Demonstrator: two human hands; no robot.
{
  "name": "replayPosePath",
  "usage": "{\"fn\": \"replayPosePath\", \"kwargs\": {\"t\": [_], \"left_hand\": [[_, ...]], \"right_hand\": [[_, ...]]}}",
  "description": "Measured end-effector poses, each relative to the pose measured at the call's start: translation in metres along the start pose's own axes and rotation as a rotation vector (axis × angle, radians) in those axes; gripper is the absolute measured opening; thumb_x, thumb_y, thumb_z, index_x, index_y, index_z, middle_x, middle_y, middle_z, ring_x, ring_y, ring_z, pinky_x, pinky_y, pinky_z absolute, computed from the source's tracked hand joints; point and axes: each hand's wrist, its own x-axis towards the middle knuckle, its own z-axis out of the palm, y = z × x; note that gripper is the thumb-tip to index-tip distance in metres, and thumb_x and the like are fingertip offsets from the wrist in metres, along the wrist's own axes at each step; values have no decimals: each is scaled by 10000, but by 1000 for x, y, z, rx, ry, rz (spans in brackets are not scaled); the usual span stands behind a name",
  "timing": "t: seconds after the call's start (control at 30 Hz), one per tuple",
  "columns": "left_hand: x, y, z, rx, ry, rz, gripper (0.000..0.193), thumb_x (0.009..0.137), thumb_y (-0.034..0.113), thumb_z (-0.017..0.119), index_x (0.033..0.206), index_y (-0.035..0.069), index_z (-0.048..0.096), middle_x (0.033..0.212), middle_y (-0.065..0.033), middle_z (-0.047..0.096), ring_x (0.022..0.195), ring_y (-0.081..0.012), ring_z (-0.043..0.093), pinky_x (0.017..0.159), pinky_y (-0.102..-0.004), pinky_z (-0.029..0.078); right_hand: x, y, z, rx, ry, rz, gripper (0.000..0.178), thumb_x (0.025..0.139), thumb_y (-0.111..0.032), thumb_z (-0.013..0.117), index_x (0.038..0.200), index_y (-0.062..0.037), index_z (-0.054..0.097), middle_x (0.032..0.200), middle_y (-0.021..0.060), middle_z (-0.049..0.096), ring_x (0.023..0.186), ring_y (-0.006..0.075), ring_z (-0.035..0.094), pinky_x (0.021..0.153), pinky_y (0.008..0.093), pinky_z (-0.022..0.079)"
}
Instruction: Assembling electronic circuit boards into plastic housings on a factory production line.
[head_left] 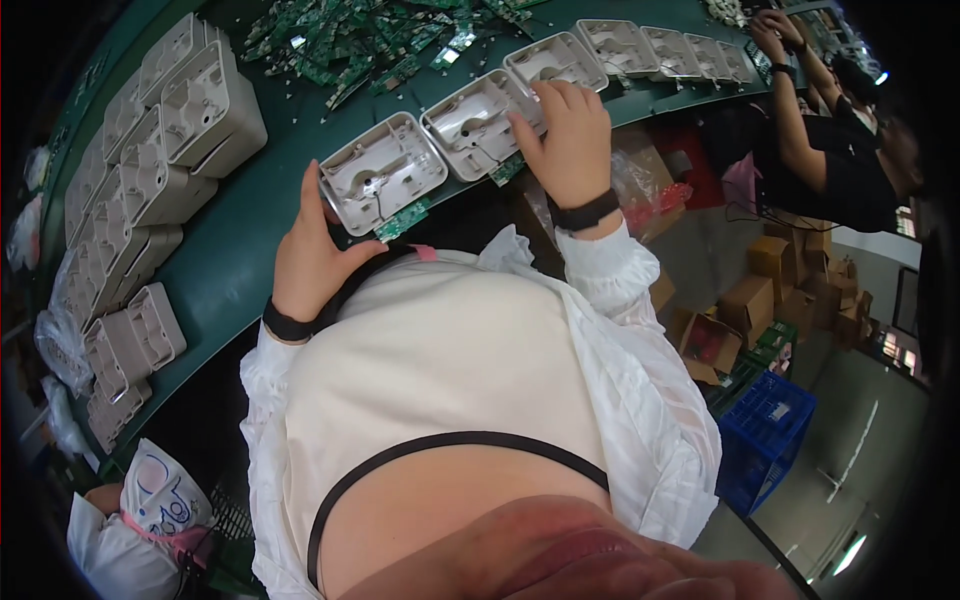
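Observation:
A row of light-grey plastic housings runs along the table's near edge, open side up, with thin wires inside. My left hand (305, 250) spans the left end of the nearest plastic housing (385, 172), its index finger along the end wall and its thumb by the near edge. A small green circuit board (402, 222) hangs from that edge. The second housing (475, 122) stands beside it, another circuit board (507, 170) at its near side. My right hand (575, 140) grips the second housing's right end, thumb toward its inside; its fingertips cover part of the third housing (555, 62).
Loose circuit boards (350, 45) lie heaped across the green table (225, 270). Grey housings (145, 170) are stacked at the left. Another person's hands (775, 35) work at the far right. Cardboard boxes (745, 305) and a blue crate (765, 430) stand on the floor at right.

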Motion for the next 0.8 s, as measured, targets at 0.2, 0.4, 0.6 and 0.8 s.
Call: {"fn": "replayPosePath", "kwargs": {"t": [0.2,0.4,0.6,0.8], "left_hand": [[10,-16,11,-96,77,49,1104,675,218,915,1555,-18,292,937,-146,686,836,-286,678,743,-368,551],[14,-2,6,-201,65,-37,1024,673,183,888,1515,-28,346,880,-119,677,768,-193,660,687,-298,531],[17,16,9,-309,60,-58,1009,668,151,880,1507,-33,350,868,-111,682,690,-111,627,629,-231,503],[25,26,19,-286,-3,-76,1018,665,143,888,1506,-42,346,870,-115,687,669,-101,624,617,-220,506]], "right_hand": [[-5,32,17,-15,-219,148,185,835,-207,762,923,-45,746,871,149,720,833,364,684,735,440,520],[-2,39,21,115,-136,157,152,841,-189,752,821,-39,739,773,156,694,744,365,675,672,443,529],[-6,50,18,143,-59,191,135,833,-181,745,828,-48,724,778,126,678,769,352,660,701,463,511],[-11,75,16,101,-2,181,124,826,-175,741,834,-54,714,795,120,682,780,351,656,701,477,507]]}}
